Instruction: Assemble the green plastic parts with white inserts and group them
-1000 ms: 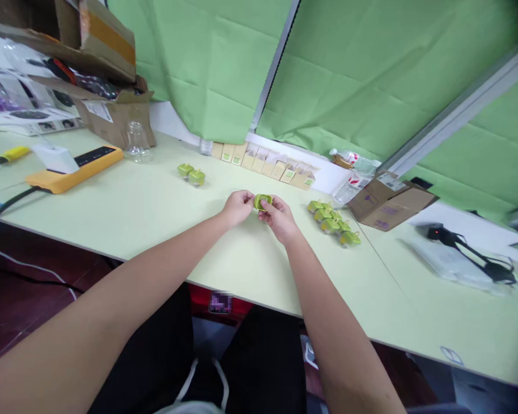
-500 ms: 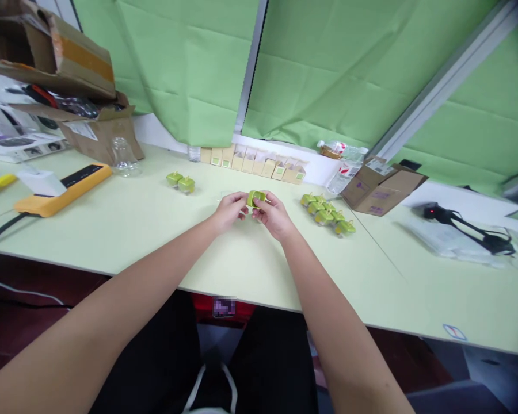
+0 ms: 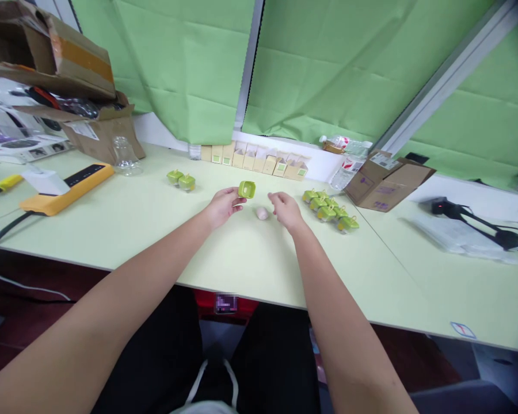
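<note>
A small green square lid (image 3: 247,190), hollow side facing me, is pinched in the fingers of my left hand (image 3: 224,207) above the table. My right hand (image 3: 286,210) is apart from it, to the right, fingers curled together; whether a small thing is between the fingertips is hidden. Just left of the right hand, a pale, roundish lump (image 3: 262,213) lies on the table. Two small containers with green lids (image 3: 181,180) stand beyond my left hand. Several more green-lidded containers (image 3: 327,213) are grouped to the right of my right hand.
Small cardboard boxes (image 3: 253,158) line the table's back edge. At left are an orange power strip (image 3: 64,190), a clear plastic bottle (image 3: 125,156) and a carton (image 3: 97,138). At right stand another carton (image 3: 377,184), bottles (image 3: 346,172) and a black strapped device (image 3: 479,223).
My right hand has let go of the green lid and moved right. The left hand keeps the lid, shifted slightly left. The pale lump now shows on the table between the hands.
</note>
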`<action>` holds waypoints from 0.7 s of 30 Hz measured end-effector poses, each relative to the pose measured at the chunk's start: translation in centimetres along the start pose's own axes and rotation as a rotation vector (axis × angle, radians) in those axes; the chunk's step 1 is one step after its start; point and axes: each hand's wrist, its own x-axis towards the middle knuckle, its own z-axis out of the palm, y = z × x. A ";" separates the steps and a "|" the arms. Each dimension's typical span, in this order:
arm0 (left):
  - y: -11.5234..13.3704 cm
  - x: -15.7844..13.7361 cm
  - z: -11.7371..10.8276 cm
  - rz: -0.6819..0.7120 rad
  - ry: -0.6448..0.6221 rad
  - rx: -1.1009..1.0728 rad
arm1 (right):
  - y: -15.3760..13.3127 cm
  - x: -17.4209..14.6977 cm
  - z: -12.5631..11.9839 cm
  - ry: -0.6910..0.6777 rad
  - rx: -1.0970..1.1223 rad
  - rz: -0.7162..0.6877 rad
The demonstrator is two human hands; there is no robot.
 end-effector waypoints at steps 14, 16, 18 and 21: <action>-0.4 0.6 -0.5 0.089 0.092 0.229 | 0.4 -0.2 0.6 -0.224 0.295 0.112; -0.3 0.4 -0.6 0.118 0.046 0.211 | -0.1 -0.4 0.5 -0.252 0.455 0.101; -0.3 0.3 -0.6 0.141 -0.008 0.196 | -0.5 -0.7 0.6 -0.257 0.495 0.065; -0.4 0.2 -0.6 0.178 -0.048 0.183 | -0.7 -0.8 0.9 -0.231 0.440 0.012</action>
